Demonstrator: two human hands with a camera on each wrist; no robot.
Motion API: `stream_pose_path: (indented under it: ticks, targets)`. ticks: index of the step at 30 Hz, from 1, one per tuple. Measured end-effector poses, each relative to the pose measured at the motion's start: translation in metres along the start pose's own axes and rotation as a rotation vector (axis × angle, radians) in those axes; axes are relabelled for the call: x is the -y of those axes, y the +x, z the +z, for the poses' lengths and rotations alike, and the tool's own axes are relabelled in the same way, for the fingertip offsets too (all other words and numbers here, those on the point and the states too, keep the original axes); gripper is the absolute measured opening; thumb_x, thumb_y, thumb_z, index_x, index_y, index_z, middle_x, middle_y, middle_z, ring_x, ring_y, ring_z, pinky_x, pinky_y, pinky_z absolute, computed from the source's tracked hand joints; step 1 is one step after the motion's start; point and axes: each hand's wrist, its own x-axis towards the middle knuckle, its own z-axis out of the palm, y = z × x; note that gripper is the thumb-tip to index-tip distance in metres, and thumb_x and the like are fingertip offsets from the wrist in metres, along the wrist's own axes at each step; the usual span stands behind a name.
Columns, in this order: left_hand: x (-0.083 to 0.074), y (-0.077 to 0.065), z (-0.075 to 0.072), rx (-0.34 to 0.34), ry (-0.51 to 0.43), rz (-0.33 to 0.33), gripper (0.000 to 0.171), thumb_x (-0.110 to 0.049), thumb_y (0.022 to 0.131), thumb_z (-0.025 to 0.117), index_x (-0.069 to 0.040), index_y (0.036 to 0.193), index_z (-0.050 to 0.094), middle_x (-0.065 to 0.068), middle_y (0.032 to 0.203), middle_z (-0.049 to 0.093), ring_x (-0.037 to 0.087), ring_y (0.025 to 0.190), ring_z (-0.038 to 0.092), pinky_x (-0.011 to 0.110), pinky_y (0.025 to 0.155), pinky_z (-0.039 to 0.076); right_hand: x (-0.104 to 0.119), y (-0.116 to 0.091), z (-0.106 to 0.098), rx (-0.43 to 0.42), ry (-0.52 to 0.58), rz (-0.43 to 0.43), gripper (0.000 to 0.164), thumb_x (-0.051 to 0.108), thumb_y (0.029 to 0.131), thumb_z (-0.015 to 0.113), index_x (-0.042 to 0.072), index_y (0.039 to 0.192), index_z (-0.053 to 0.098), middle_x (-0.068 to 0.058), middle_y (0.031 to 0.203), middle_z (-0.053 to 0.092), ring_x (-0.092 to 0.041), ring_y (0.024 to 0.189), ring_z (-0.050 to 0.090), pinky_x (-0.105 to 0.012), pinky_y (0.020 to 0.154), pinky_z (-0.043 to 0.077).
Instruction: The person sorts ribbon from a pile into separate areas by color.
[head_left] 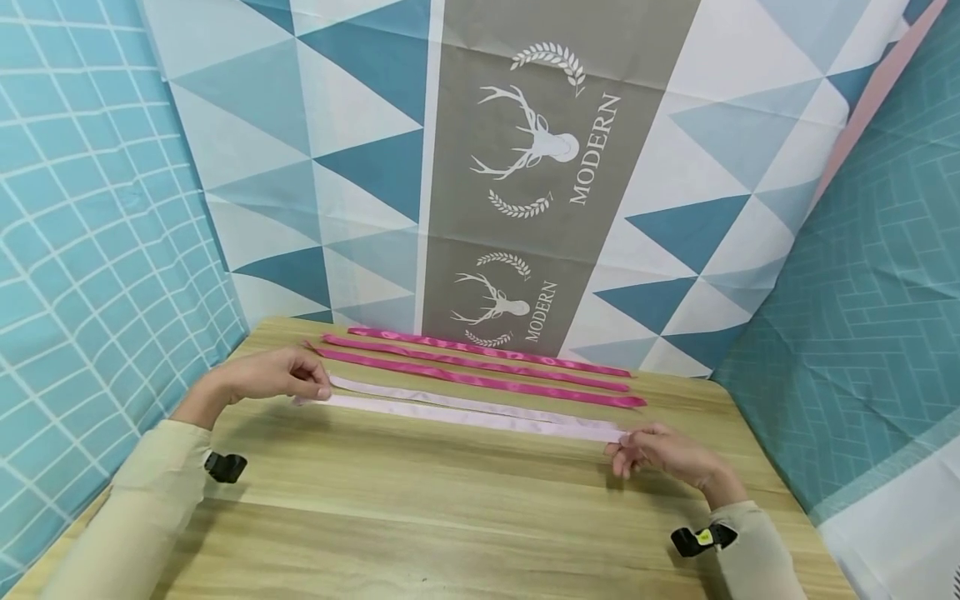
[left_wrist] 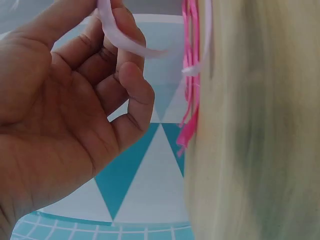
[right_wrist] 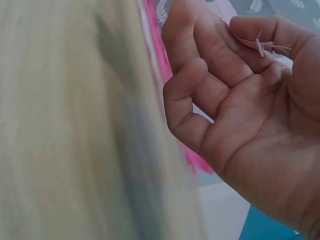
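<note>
Two pale pink ribbons stretch side by side across the wooden table in the head view, one farther ribbon and one nearer ribbon. My left hand pinches a pale pink ribbon by its left end, raised off the tabletop in the left wrist view. At the other side, my right hand pinches a pale ribbon's right end between thumb and finger. Frayed threads stick out past that thumb. Which of the two ribbons each hand holds, I cannot tell.
Behind the pale ribbons lie three bright pink ribbons, a near one, a middle one and a far one, roughly parallel. A patterned cloth hangs at the table's back edge, with tiled-print sheets at both sides.
</note>
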Motion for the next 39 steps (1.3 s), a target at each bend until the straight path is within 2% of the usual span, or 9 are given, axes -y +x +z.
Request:
stream_pose_path:
  ticks: [6,11,16,20,26,31,35,39]
  targets:
    - [0.012,0.0,0.002,0.002,-0.014,-0.025,0.014,-0.015,0.098,0.07,-0.005,0.107,0.071,0.009,0.1,0.067,0.021,0.084,0.059,0.037,0.075,0.053,-0.015,0.001,-0.002,-0.016,0.042,0.09,0.042,0.014,0.113,0.034,-0.02,0.123,0.058,-0.025,0.103,0.07,-0.022,0.086,0.067,-0.034,0.075,0.054]
    - [0.021,0.003,0.005,-0.009,-0.038,-0.042,0.019,-0.009,0.098,0.07,0.002,0.113,0.069,0.011,0.105,0.069,0.025,0.093,0.063,0.035,0.077,0.054,-0.017,0.003,0.001,-0.08,0.041,0.148,0.041,0.019,0.112,0.041,-0.017,0.119,0.06,-0.029,0.103,0.068,-0.018,0.073,0.062,-0.029,0.066,0.054]
    - [0.026,0.005,0.006,-0.029,-0.023,-0.059,0.021,-0.004,0.096,0.07,0.006,0.114,0.068,0.013,0.101,0.069,0.022,0.089,0.064,0.035,0.072,0.054,-0.016,0.003,0.004,-0.213,-0.121,0.166,0.038,0.021,0.111,0.048,-0.01,0.111,0.068,-0.025,0.095,0.069,-0.017,0.066,0.055,-0.026,0.058,0.05]
    - [0.029,0.006,0.008,-0.061,0.012,-0.06,0.02,-0.003,0.095,0.07,0.007,0.112,0.068,0.012,0.097,0.069,0.021,0.084,0.062,0.033,0.071,0.052,-0.016,0.002,0.006,-0.293,-0.258,0.18,0.033,0.02,0.109,0.051,-0.004,0.104,0.072,-0.02,0.087,0.069,-0.018,0.065,0.055,-0.027,0.057,0.05]
    - [0.03,0.01,0.012,-0.112,0.053,-0.07,0.019,-0.005,0.094,0.072,0.007,0.108,0.068,0.009,0.095,0.068,0.019,0.081,0.059,0.03,0.071,0.05,-0.012,0.0,0.009,-0.298,-0.323,0.203,0.031,0.02,0.108,0.054,-0.001,0.099,0.074,-0.019,0.08,0.067,-0.018,0.061,0.054,-0.03,0.057,0.05]
    - [0.033,0.012,0.015,-0.152,0.081,-0.093,0.018,-0.006,0.094,0.072,0.005,0.108,0.069,0.008,0.097,0.068,0.02,0.082,0.058,0.032,0.073,0.049,-0.004,-0.003,0.012,-0.277,-0.408,0.205,0.03,0.021,0.107,0.057,0.001,0.094,0.075,-0.015,0.077,0.067,-0.018,0.06,0.054,-0.032,0.057,0.049]
    - [0.031,0.007,0.011,-0.226,0.186,-0.121,0.018,-0.013,0.098,0.068,0.001,0.11,0.07,0.008,0.102,0.068,0.023,0.088,0.058,0.04,0.076,0.048,0.007,-0.008,0.013,-0.307,-0.495,0.221,0.028,0.018,0.105,0.06,0.001,0.087,0.074,-0.01,0.071,0.064,-0.019,0.059,0.052,-0.033,0.056,0.047]
    - [0.029,0.0,0.001,-0.295,0.285,-0.119,0.021,-0.017,0.101,0.064,0.002,0.109,0.068,0.009,0.101,0.068,0.027,0.093,0.061,0.046,0.079,0.049,0.022,-0.015,0.015,-0.391,-0.553,0.237,0.028,0.015,0.103,0.06,-0.003,0.084,0.071,-0.011,0.07,0.062,-0.022,0.06,0.051,-0.036,0.059,0.045]
